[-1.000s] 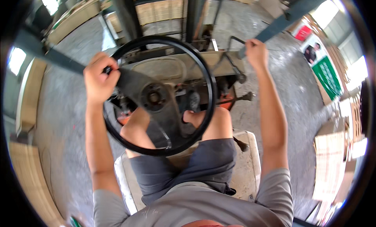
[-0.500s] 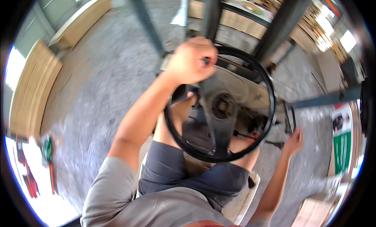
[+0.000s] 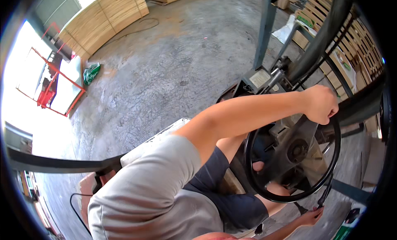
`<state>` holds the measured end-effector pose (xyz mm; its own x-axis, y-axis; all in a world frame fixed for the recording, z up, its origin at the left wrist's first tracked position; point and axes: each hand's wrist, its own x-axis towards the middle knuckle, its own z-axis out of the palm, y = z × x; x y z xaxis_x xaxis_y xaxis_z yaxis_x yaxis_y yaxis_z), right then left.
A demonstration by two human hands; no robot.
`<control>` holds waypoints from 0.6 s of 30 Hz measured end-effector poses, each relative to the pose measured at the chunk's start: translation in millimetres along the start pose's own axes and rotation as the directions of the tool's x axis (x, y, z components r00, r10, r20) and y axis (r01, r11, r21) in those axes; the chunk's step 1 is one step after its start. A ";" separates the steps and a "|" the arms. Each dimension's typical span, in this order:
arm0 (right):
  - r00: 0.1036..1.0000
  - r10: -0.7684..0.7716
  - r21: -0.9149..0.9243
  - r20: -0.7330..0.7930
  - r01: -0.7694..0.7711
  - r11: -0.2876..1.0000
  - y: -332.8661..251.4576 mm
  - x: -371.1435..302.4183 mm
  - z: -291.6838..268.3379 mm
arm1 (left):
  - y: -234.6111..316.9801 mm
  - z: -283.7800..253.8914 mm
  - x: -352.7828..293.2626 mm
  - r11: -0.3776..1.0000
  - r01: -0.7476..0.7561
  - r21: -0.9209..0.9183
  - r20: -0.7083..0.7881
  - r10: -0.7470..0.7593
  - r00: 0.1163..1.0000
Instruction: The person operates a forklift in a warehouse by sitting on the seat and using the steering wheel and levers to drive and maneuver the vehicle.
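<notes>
A black steering wheel (image 3: 247, 165) with a dark hub stands before me at the right. My left arm reaches across to the far side of its rim, where my left hand (image 3: 320, 104) is closed in a fist. The hand hides the part of the rim it grips. Low at the right, past the wheel, my right hand (image 3: 311, 217) has its fingers closed at the end of a black lever (image 3: 321, 200). Another dark lever (image 3: 301, 207) sticks out close to that hand. My bare knees show beneath the wheel.
Dark mast posts (image 3: 316, 43) rise ahead, with a blue-grey post (image 3: 264, 33) left of them. Stacked wooden boards (image 3: 105, 22) line the far left, near a red-framed cart (image 3: 51, 85) and a green bag (image 3: 91, 73). Wooden pallets (image 3: 349, 33) stand at the far right.
The view has swung left, so the wheel now sits farther right. My left hand has moved from the rim's upper left to its upper right. My right hand stays by the levers.
</notes>
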<state>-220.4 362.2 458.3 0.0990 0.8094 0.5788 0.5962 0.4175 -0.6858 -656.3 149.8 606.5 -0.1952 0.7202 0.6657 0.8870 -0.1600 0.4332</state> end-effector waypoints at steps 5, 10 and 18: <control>0.999 -0.031 0.114 0.012 0.029 0.993 23.9 14.5 -12.4 | 72.6 30.2 47.8 0.964 -0.009 0.264 0.098 -0.018 0.995; 0.992 0.067 0.354 0.107 -0.101 0.930 -25.1 -18.1 -50.1 | 159.9 58.4 30.1 0.969 -0.184 0.162 0.335 0.121 0.934; 0.998 0.043 0.373 0.056 -0.061 0.926 -31.7 -84.3 -134.3 | 276.0 54.7 -119.8 0.896 -0.442 0.045 0.324 0.405 0.855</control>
<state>-140.7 225.3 490.5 0.0800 0.8485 0.5232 0.2492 0.4912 -0.8347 -365.3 56.3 613.1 0.3281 0.7695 0.5479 0.8999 -0.4309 0.0664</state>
